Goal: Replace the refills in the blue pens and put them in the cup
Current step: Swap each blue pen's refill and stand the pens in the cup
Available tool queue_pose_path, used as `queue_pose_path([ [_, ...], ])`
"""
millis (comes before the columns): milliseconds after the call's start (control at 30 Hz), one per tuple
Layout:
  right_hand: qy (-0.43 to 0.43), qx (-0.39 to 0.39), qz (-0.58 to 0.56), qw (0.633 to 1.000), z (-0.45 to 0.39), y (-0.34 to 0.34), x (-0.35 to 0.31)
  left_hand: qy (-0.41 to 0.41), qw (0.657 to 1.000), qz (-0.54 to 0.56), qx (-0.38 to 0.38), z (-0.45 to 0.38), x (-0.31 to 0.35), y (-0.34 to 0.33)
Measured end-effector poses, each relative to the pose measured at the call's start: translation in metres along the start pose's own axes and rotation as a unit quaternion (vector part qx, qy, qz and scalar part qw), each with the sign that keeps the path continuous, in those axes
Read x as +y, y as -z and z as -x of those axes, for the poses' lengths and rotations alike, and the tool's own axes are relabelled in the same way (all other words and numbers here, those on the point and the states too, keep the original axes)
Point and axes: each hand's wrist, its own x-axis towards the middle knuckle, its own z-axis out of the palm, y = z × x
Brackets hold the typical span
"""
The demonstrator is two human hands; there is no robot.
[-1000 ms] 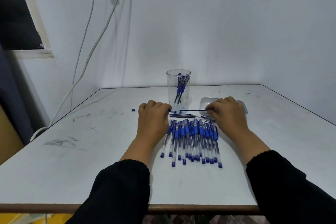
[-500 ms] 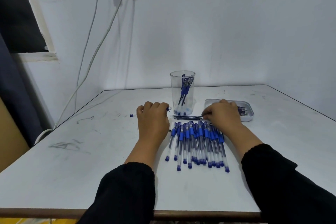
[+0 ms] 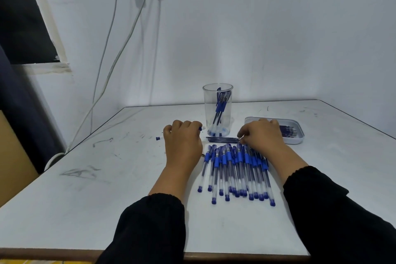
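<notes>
Doing right now: mid-swap on one pen, I'd say – its barrel is open and waiting for a fresh refill.
Left hand (image 3: 183, 142): fingers curled round a clear plastic pen barrel (image 3: 201, 128), only its tip poking out past my knuckles.
Right hand (image 3: 262, 135): fingers bent down onto the loose thin dark refills (image 3: 222, 140) lying on the table; can't tell whether I've actually pinched one.
Next move: probably lift a single refill and line it up with the barrel mouth – fiddly, they're skinny and roll.
Pile: blue-capped clear plastic pens (image 3: 235, 173) fanned out between my wrists, smooth and glossy, some overlapping.
Cup: tall clear plastic cup (image 3: 218, 109) just behind the refills, a few finished pens leaning inside.
Tray: shallow white rounded tray (image 3: 297, 138) behind my right hand, holding more refills.
Stray bit: small blue pen end cap (image 3: 158, 138) left of my left hand.
Table: scuffed white table (image 3: 85, 188), matte with grey marks.
</notes>
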Motion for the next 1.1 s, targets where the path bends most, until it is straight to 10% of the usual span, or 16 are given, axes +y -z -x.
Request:
queue_pose_path([
  [1100, -0.014, 0.047, -0.099, 0.994, 0.0039, 0.0066, 0.0077, -0.001, 1.0, 0.005, -0.022, 0.0005, 0.003, 0.0014],
])
